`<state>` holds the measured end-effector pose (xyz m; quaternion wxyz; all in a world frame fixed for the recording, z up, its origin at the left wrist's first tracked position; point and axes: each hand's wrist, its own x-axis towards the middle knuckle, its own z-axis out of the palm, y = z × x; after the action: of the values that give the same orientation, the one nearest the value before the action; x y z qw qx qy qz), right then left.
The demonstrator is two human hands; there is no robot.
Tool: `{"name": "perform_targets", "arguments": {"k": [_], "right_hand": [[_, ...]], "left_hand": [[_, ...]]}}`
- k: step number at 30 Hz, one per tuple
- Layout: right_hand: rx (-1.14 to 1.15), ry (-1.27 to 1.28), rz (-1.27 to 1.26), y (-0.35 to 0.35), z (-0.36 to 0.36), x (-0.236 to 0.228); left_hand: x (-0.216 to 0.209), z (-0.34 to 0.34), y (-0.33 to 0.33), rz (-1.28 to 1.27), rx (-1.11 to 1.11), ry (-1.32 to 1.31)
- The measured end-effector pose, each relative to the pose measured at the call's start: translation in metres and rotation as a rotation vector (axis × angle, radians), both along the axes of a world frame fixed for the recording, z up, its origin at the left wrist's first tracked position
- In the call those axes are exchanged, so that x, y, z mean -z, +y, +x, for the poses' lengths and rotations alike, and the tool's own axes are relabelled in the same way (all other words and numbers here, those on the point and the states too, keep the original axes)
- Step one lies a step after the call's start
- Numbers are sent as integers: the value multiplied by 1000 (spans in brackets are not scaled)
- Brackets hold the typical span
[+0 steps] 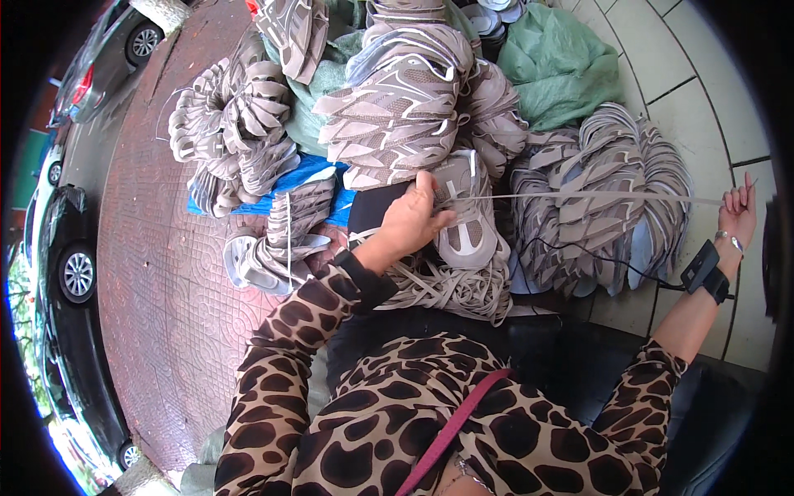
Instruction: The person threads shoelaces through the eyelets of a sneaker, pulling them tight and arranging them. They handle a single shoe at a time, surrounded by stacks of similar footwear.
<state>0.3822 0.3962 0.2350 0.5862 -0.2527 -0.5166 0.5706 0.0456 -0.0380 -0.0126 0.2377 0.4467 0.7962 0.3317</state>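
Between the person's two hands, a thin pale lace (pixel 579 196) runs taut from a grey-beige shoe upper (pixel 467 227) out to the right. The right hand (pixel 736 211) is closed on its far end, close to the dark fisheye rim; a fine sliver shows past the fingertips, too small to identify. The left hand (pixel 409 219) lies against the upper's left side, fingers curled; its contact is hidden by the hand itself, so how firmly it grips cannot be told. The upper sits toe toward the person, its far end against a tall stack of uppers (pixel 397 116), and covers part of a tangled heap of laces (pixel 451 291).

Up at the right, a bulging green sack (pixel 558 66) conceals whatever it contains. More green sacking (pixel 321 99) shows left of the tall stack, mostly covered. The picture's upper edge cuts off some pale, flat pieces (pixel 494 18) beside the green sack.

A large bundle of uppers (pixel 608 198) bulges beneath the lace, with a black cord (pixel 608 258) looping across its near side toward a black wrist device (pixel 705 269). Farther left, a ring-shaped bundle (pixel 230 107) and a smaller tied bundle (pixel 289 227) lie around a blue sheet (pixel 273 186), partly hiding it. Red patterned paving (pixel 178 322) spreads beyond, with parked cars (pixel 74 273) bent along the left rim.
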Motion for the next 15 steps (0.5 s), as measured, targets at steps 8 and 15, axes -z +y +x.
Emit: {"name": "perform_targets", "arguments": {"k": [8, 15], "right_hand": [[114, -55, 24, 10, 38, -3], [81, -327, 4, -19, 17, 17]], "left_hand": [[-49, -84, -70, -118, 304, -682], [-2, -161, -317, -473, 198, 519]]}}
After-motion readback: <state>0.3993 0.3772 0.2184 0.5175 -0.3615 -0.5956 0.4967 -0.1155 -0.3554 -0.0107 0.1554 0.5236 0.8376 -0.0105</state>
